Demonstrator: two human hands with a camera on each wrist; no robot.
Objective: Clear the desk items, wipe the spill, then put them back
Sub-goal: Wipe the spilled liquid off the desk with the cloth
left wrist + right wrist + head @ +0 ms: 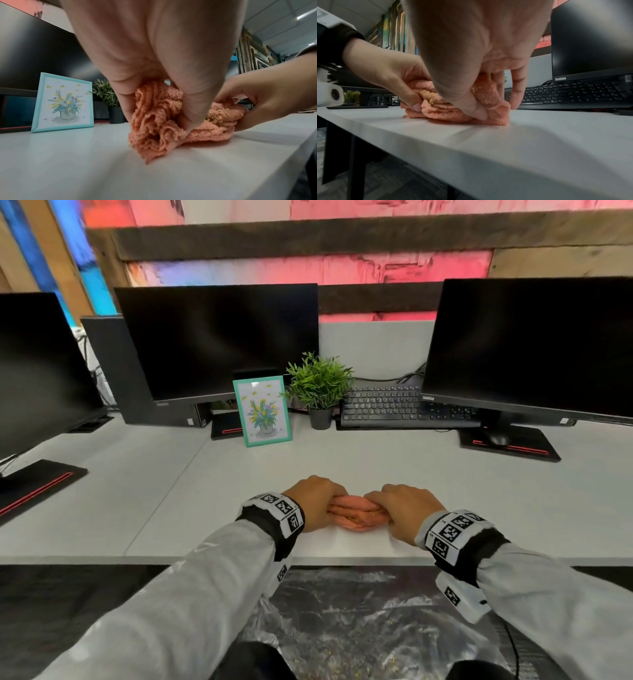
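Observation:
A bunched peach-pink cloth (356, 513) lies on the white desk (376, 460) near its front edge, with yellow crumbs caught in its folds (214, 119). My left hand (317, 501) pinches the cloth's left end (154, 121) between thumb and fingers. My right hand (399, 510) grips its right end (488, 94), thumb pressed down at the front. The teal-framed flower picture (263, 410) and the small potted plant (320, 392) stand at the back of the desk, well beyond both hands.
A black keyboard (404, 407) sits at the back right under a monitor (534, 347), with a mouse (498, 438) on that monitor's base. Two more monitors (215, 340) stand at the back left. Crinkled plastic sheeting (359, 611) covers the floor below the desk edge.

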